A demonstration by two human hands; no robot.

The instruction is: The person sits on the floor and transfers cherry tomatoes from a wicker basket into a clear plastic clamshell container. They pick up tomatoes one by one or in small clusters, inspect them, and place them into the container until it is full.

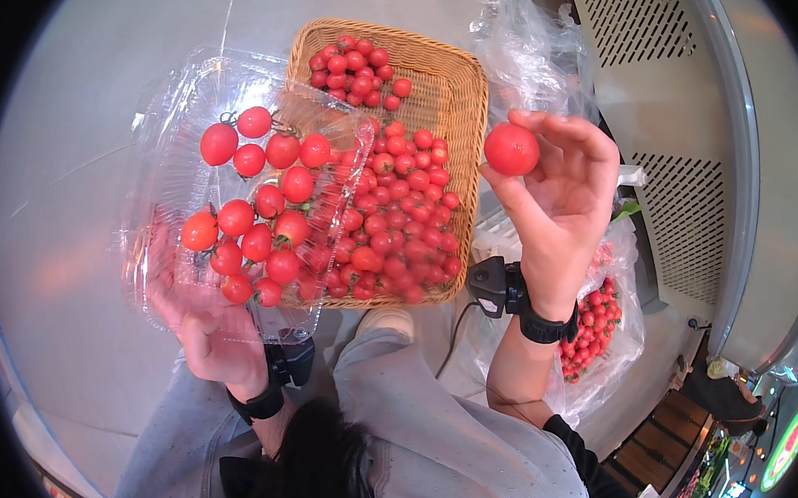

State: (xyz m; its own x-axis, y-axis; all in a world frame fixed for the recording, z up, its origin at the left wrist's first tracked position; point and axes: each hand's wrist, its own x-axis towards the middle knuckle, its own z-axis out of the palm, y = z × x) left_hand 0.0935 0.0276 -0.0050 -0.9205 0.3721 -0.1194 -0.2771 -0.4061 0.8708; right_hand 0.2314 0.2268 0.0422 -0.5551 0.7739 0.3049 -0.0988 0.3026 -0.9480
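My right hand (565, 196) pinches one cherry tomato (511, 149) between thumb and fingertips, raised to the right of the wicker basket (430, 94). In my left hand (218, 338) is a clear plastic clamshell box (178, 160), held from its underside and near edge. Several tomatoes, some with green stems, lie in the box (256, 241). The box overlaps the basket's left side. Inside the basket, a large heap of loose cherry tomatoes (403, 214) fills the near part and a smaller cluster (352, 72) sits at the far left. Part of the wicker bottom shows between them.
A crumpled clear plastic bag (531, 52) lies beyond the basket's right side. Another open bag holds more cherry tomatoes (592, 326) below my right forearm. A perforated metal cabinet panel (681, 215) stands along the right. Both wrists wear strapped black devices, the right one with a cable.
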